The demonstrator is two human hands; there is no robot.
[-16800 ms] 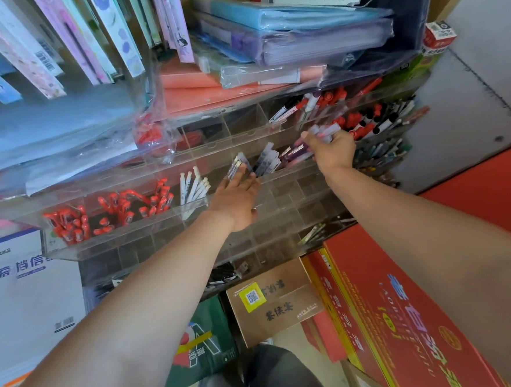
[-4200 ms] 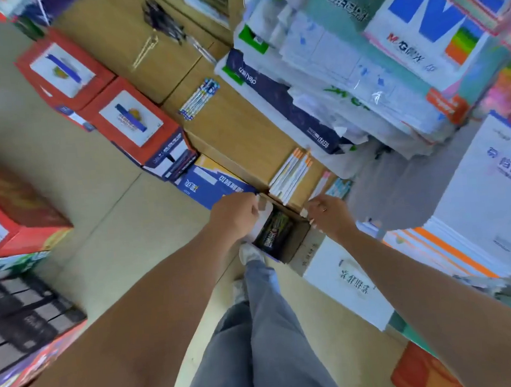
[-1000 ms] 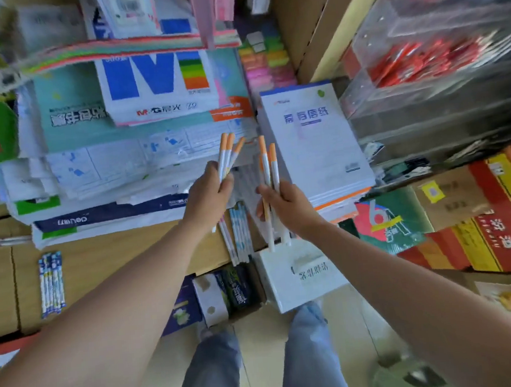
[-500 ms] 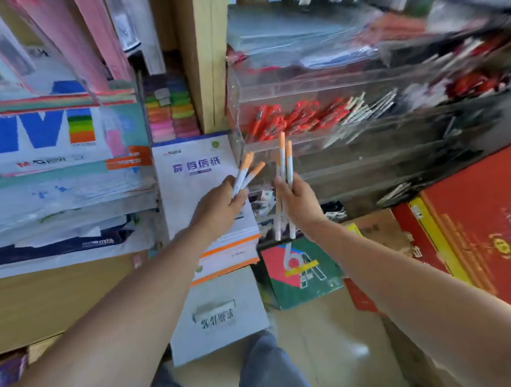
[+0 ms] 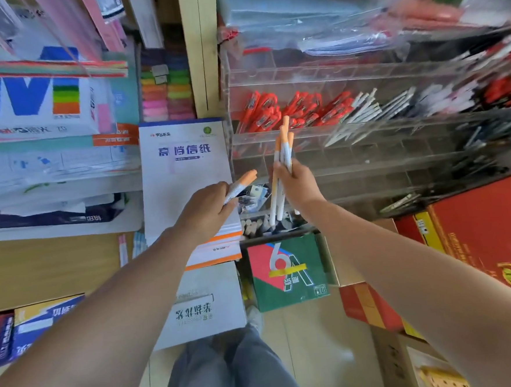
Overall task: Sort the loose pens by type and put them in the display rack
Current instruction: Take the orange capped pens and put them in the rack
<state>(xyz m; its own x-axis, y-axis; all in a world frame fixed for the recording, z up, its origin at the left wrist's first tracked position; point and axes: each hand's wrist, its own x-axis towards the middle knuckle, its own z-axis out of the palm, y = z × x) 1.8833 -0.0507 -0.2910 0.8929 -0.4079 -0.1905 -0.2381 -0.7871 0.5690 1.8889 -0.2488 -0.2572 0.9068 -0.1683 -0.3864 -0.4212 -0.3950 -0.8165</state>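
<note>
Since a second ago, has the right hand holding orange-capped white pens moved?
Yes. The right hand went right, from the white letter-paper pad to the clear acrylic display rack.

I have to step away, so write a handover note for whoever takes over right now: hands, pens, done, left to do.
Left hand grips a few orange-capped pens, caps toward the clear display rack.
Right hand grips a larger bunch of them, upright, in front of the rack.
Done: red pens and white pens lie sorted in its compartments.
Left: none of the held pens is in the rack; slot them into one compartment.
</note>
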